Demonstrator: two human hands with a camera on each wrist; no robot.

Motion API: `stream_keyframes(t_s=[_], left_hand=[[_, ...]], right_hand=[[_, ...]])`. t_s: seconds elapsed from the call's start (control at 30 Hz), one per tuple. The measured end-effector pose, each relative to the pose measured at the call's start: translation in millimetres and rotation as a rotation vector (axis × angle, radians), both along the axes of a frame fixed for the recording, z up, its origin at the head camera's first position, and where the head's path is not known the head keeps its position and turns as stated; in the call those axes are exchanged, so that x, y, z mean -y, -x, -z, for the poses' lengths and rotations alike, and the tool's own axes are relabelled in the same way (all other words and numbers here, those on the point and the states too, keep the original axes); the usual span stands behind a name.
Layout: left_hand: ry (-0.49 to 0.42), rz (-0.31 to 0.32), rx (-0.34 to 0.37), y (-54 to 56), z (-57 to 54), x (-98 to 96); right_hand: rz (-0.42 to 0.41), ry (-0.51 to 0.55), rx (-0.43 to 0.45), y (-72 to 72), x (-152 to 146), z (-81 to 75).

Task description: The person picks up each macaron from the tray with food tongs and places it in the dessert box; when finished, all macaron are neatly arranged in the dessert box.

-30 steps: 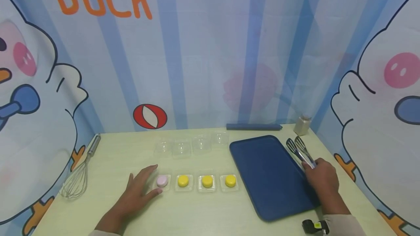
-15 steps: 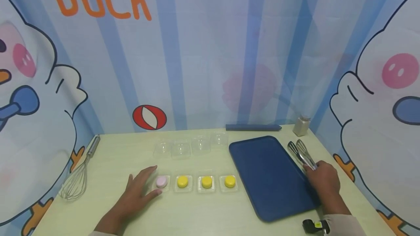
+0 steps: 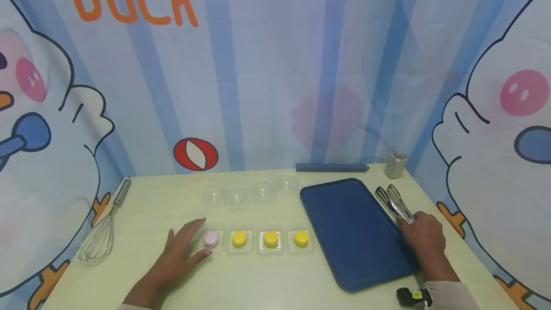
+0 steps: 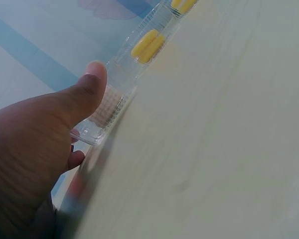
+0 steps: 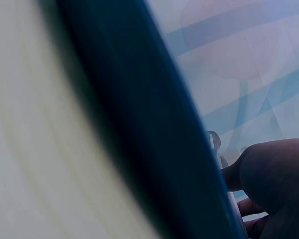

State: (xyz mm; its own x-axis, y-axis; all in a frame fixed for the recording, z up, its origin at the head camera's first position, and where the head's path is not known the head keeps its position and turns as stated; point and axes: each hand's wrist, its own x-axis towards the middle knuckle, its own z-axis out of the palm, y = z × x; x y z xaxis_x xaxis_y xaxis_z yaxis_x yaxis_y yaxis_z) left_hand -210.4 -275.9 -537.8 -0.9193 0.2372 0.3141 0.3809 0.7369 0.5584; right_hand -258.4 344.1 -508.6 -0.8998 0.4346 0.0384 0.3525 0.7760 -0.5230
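Note:
My right hand (image 3: 423,237) grips a pair of metal tongs (image 3: 400,207) by the handle, beyond the right edge of a dark blue tray (image 3: 357,233). The slotted tips point away, a little apart. To the left, my left hand (image 3: 176,255) rests on the table with fingers spread around the near-left side of a clear plastic box base (image 3: 218,248) that holds a pink macaron (image 3: 211,239). Whether the fingers touch it I cannot tell. Further right in the same row stand three yellow macarons (image 3: 270,239), each in its own clear base.
Several clear plastic lids (image 3: 237,196) lie behind the macarons. A whisk (image 3: 103,233) lies at the far left. At the back are a blue bar (image 3: 331,167) and a small shaker-like jar (image 3: 395,165). A printed curtain (image 3: 267,71) closes off the rear.
The tongs have shifted slightly in my right hand, and their tips are a little closer together than half a second ago. My left hand and the macarons have stayed put.

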Motion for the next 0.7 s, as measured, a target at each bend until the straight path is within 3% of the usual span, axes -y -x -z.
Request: stream_keyframes(t_s=[0.27,0.5,0.7], left_hand=[[-0.006,0.01,-0.013,1.4,3.4,0.3],[0.0,0.003,-0.01,1.7,4.6,0.9],[0.008,-0.004,-0.009,1.5,3.2,1.4]], right_hand=[[-0.018,-0.044,0.071,0.5,1.7,-5.3],[-0.107,-0.115,-0.012,4.0,20.3,-10.3],[-0.23,-0.127,-0.047,9.0,45.6,-28.1]])
